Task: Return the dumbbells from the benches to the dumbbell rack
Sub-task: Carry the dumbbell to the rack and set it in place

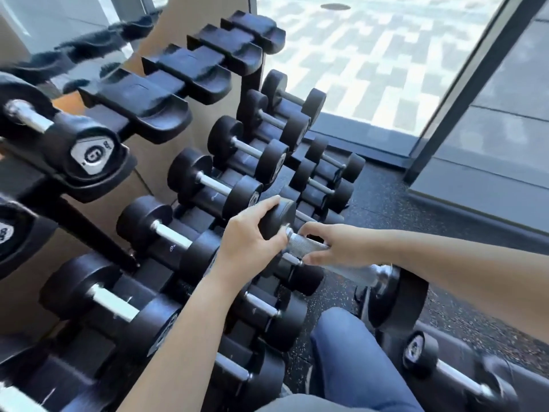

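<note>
From the head camera: a person is holding a dumbbell [307, 241] just in front of the rack's [124, 111] lower row. The left hand [252, 236] is curling its fingers over the black end, and the right hand [337, 245] is wrapping the handle. Racking appears to be in hand; the next move calls for lining it up with a free cradle.

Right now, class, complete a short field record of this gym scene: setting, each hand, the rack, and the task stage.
setting: gym floor beside a window
left hand: grips the black end of a dumbbell
right hand: curled round its knurled handle
dumbbell rack: middle and lower tiers hold dumbbells
top tier: several empty cradles
task stage: held dumbbell not yet racked
</note>
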Motion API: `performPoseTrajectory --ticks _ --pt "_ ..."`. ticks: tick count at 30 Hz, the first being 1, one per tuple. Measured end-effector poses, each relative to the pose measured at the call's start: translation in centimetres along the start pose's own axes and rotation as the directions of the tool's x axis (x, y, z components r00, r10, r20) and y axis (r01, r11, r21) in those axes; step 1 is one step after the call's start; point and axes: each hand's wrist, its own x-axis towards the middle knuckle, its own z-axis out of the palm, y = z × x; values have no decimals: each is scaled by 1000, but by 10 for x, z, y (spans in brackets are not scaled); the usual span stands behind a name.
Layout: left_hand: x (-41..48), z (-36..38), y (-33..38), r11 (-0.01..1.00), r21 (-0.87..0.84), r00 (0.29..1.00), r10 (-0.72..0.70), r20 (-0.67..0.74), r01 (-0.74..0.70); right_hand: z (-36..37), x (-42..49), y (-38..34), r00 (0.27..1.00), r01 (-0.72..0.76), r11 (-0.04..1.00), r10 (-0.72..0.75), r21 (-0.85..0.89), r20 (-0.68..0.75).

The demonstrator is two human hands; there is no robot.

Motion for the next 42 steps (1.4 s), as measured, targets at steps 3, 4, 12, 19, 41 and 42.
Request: performPoseTrajectory --ticks 3,4,12,19,41,42 --pt "17 -9 -9 999 -5 999 -35 -41 34 -12 23 -5 1000 12 1000 -12 9 12" --pt "20 -10 -10 999 -10 998 -38 -42 38 -14 26 -5 1000 13 1000 -13 19 17" --pt "62 -12 -27 995 -26 988 -102 -117 100 -51 72 -2 992 107 994 -106 -8 74" --pt "150 -12 -49 986 -13 960 -166 -224 168 -115 158 7 975 197 979 -191 -43 112" --pt "325 -87 -79 958 160 804 -102 -585 238 -245 331 -52 882 466 880 -470 94 29" --pt "325 -93 -82 952 181 794 -92 -601 247 -247 336 -61 878 475 873 -479 113 11"
